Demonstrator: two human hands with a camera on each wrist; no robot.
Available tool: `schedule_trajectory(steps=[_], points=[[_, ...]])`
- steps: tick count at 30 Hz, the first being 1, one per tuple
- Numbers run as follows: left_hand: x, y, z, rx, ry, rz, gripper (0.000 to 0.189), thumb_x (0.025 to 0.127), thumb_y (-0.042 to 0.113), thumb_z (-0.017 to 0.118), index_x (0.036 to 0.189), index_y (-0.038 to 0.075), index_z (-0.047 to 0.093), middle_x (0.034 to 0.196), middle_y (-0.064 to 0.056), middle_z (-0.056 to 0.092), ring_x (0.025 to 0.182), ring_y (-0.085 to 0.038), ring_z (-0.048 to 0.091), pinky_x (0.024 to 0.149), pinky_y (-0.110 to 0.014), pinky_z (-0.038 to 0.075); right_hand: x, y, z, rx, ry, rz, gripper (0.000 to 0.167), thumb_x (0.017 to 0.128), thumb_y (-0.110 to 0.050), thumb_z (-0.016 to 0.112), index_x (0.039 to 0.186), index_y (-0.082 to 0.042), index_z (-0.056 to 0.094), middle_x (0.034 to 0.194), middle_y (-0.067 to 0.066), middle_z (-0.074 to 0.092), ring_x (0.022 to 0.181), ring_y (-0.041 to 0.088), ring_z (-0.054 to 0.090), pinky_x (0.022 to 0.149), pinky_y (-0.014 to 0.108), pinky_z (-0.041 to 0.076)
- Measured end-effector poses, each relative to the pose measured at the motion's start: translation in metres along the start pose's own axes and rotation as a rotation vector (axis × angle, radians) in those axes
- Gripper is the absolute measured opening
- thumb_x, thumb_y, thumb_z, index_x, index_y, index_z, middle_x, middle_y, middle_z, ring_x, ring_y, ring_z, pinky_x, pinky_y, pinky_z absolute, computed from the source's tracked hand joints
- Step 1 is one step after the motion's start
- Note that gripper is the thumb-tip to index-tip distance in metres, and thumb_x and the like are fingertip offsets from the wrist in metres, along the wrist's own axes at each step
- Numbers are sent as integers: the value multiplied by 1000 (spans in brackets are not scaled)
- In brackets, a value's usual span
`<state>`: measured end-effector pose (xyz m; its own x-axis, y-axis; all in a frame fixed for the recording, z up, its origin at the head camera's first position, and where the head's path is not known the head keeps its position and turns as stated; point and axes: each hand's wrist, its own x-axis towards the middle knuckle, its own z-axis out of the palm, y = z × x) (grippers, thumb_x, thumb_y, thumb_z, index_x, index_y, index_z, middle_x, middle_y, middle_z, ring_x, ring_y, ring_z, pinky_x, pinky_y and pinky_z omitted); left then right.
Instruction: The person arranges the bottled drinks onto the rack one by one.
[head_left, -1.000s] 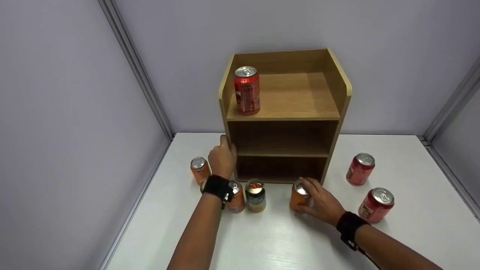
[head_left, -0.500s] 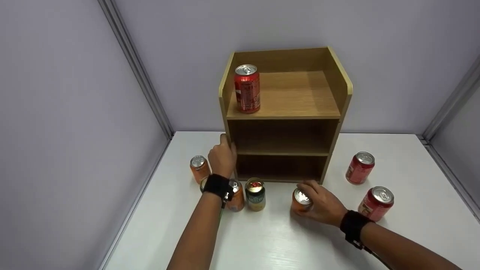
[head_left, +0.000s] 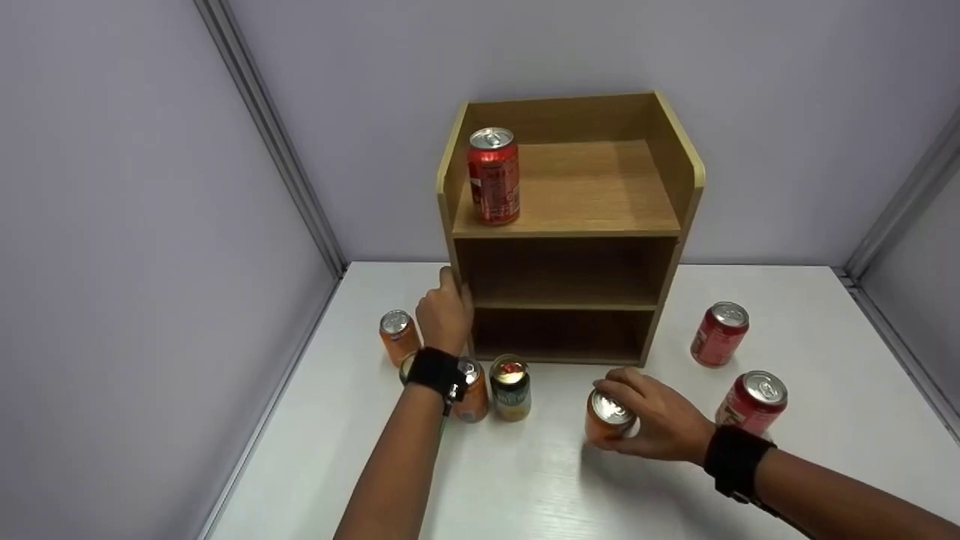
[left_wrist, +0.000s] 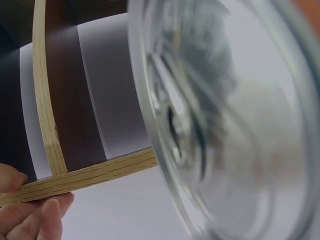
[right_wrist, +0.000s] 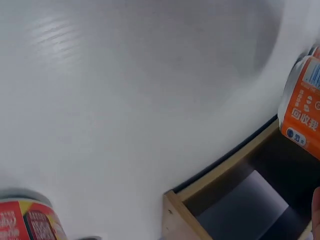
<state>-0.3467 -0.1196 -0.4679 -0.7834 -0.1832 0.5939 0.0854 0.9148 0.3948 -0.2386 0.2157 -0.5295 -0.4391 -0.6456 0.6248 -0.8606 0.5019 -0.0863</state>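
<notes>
"Where's the orange cylindrical metal can [head_left: 606,429]?"
"Your right grip [head_left: 667,420] clasps it, near side of the tan open-fronted wooden shelf's [head_left: 585,191] right end; carry it level."
"Your left grip [head_left: 444,321] pinches the shelf's left side: brace gently."

Bare hands [head_left: 444,319], black wristbands [head_left: 435,370], small metallic buckles [head_left: 453,392], thin dark cord [head_left: 784,519]

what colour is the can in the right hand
The can is orange, best seen in the right wrist view.

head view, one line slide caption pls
Left hand grips the wooden shelf by its side; right hand holds an orange can; a red can stands on top.
</notes>
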Motion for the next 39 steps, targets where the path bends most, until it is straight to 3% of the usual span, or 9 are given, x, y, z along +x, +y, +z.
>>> schedule_trajectory(steps=[8,15,27,34,39], points=[[1,-2,2,5,-9,-8,28,100,23,69,116,1,62,76,-26,74,67,-44,73,59,-55,57,22,-16,-34,60,13,-27,89,60,-34,102,137,-10,63,123,3,65,104,18,69,85,34,60],[2,-4,2,-2,19,2,28,99,22,70,115,0,64,74,-26,74,65,-43,73,58,-55,56,46,-24,-60,50,39,19,91,61,-33,101,140,-9,62,125,4,64,106,18,70,85,33,60],[2,1,6,-14,19,7,28,99,22,71,114,1,63,75,-27,74,66,-44,73,58,-56,56,96,-12,-113,15,49,17,91,64,-24,100,142,-2,58,126,11,63,106,22,72,81,37,64],[4,-1,6,-4,14,-8,29,99,22,71,116,0,64,76,-27,74,67,-45,73,59,-56,56,135,-2,-137,4,82,81,88,66,-18,99,141,1,58,126,19,63,100,28,74,81,42,64],[4,-3,4,6,33,-26,28,97,21,72,115,1,64,75,-27,74,67,-45,74,60,-57,56,166,6,-146,68,71,168,86,70,-13,96,144,-1,55,132,21,60,110,34,72,90,48,63]])
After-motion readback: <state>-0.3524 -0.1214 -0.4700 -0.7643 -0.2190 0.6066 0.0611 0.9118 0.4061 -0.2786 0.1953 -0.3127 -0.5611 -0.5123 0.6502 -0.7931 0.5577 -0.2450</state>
